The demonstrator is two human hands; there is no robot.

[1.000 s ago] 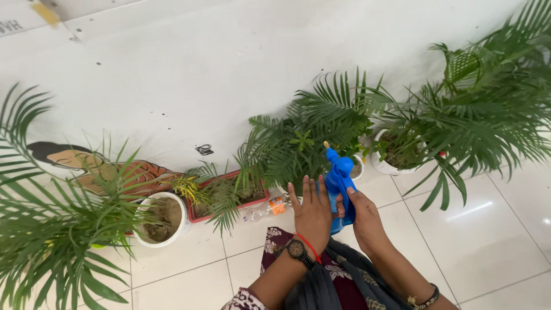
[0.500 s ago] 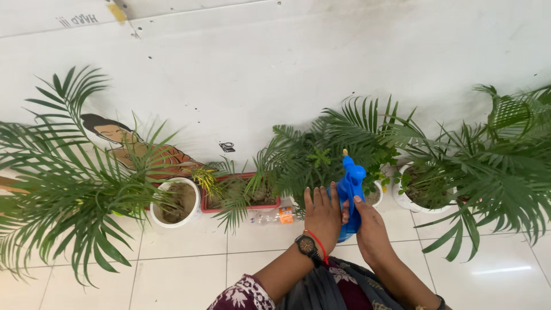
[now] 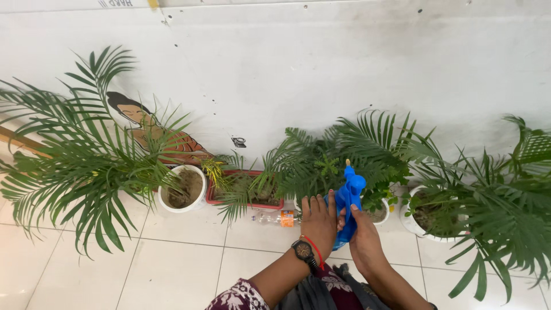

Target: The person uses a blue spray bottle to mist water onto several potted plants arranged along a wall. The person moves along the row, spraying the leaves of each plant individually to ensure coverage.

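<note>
Fingers (image 3: 314,208) of left hand (image 3: 319,225) lying flat, extended against blue spray bottle (image 3: 346,198) — right hand (image 3: 361,236) wrapping its body. Bottle is pointing at potted palms (image 3: 344,152) — clear plastic bottle (image 3: 275,218) lying on tiles.

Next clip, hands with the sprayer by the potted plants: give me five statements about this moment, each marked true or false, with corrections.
1. Both hands are on the blue spray bottle. True: left hand and right hand flank it.
2. The wristwatch is on the right wrist. False: it is on the left wrist.
3. A clear plastic bottle lies on the floor tiles. True.
4. The rectangular planter is blue. False: it is red.
5. The white pot beside the planter holds a tall palm. False: mostly bare soil shows in it.
</note>
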